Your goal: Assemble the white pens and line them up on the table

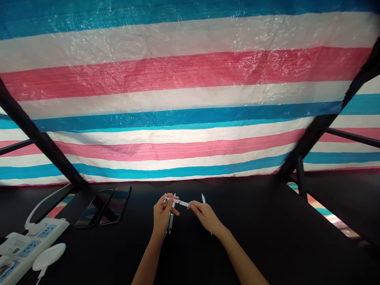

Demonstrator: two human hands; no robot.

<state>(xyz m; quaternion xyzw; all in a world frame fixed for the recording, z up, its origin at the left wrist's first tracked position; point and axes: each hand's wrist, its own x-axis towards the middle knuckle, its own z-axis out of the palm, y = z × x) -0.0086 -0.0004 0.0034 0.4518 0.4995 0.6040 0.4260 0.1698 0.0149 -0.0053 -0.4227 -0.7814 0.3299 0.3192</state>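
A slim white pen (pixel 182 203) is held level above the black table (pixel 190 253), stretched between both hands. My left hand (pixel 161 217) pinches its left part between thumb and fingers. At the pen's right end, the fingertips of my right hand (pixel 208 218) are closed; whether they grip the tip or a small separate part is too small to tell. Several more white pens (pixel 170 225) lie on the table under my left hand, partly hidden by it. Another white pen (pixel 203 198) lies beneath my right hand, its upper end showing beyond the knuckles.
Two dark phones or tablets (pixel 94 209) (pixel 116 206) lie to the left. Farther left are a white power strip (pixel 56 230) with plugs and a round white charging pad (pixel 49 256) with a cable. Black frame bars (pixel 308 138) and a striped tarp (pixel 190 148) enclose the table.
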